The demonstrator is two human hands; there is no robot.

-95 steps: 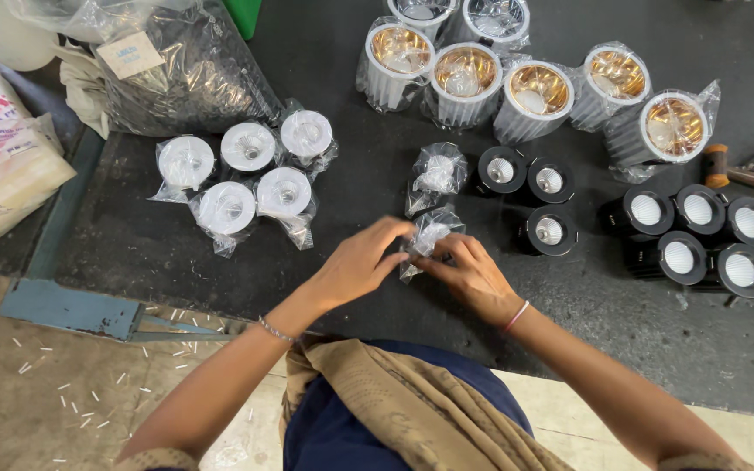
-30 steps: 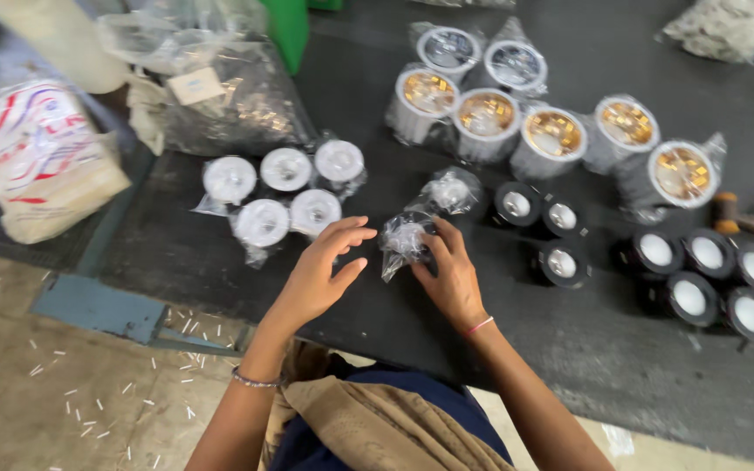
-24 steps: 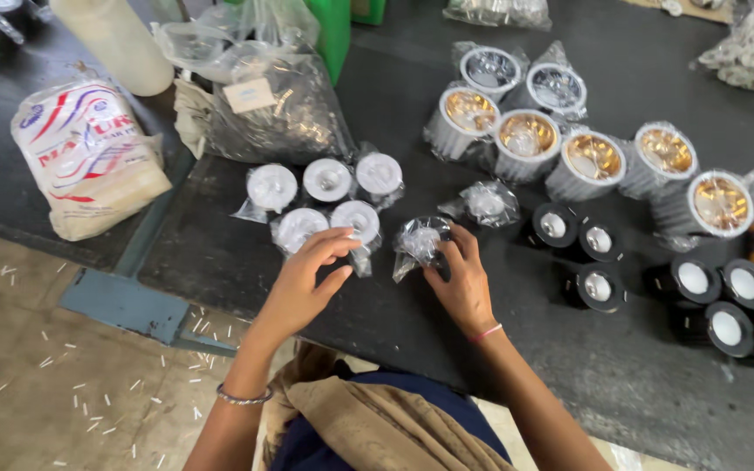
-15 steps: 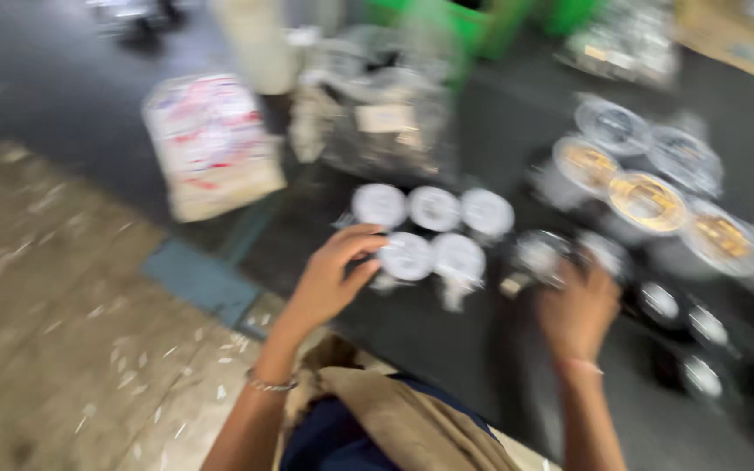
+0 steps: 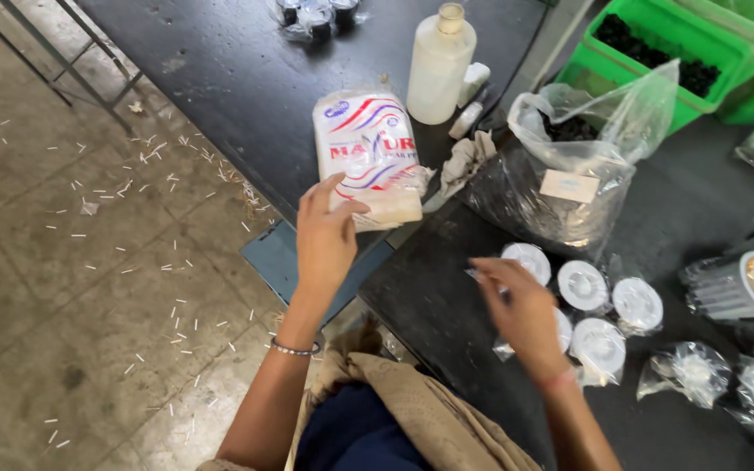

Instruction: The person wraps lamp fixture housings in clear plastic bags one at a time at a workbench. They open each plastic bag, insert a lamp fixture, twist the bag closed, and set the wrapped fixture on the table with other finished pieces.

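My left hand [image 5: 325, 240] reaches out with its fingers spread, the fingertips at the near edge of a white packet [image 5: 364, 153] with red and blue print that lies on the black table [image 5: 246, 78]. My right hand [image 5: 521, 310] hovers, blurred, with curled fingers over a cluster of white round lamp fittings [image 5: 583, 285] wrapped in clear plastic. Whether it holds anything is unclear. A single bagged fitting [image 5: 691, 371] lies to the right of the cluster.
A large clear bag of black parts [image 5: 560, 187] with a label stands behind the fittings. A white plastic bottle [image 5: 440, 65] and a crumpled cloth [image 5: 469, 161] sit beside the packet. Green crates [image 5: 656, 44] are at the back right, silver reflector lamps [image 5: 748, 283] at the right edge. The floor [image 5: 89, 262] is littered with small white bits.
The view has swung left. My left hand left the bagged fitting and moved out to the printed packet. My right hand stayed near the white fittings.
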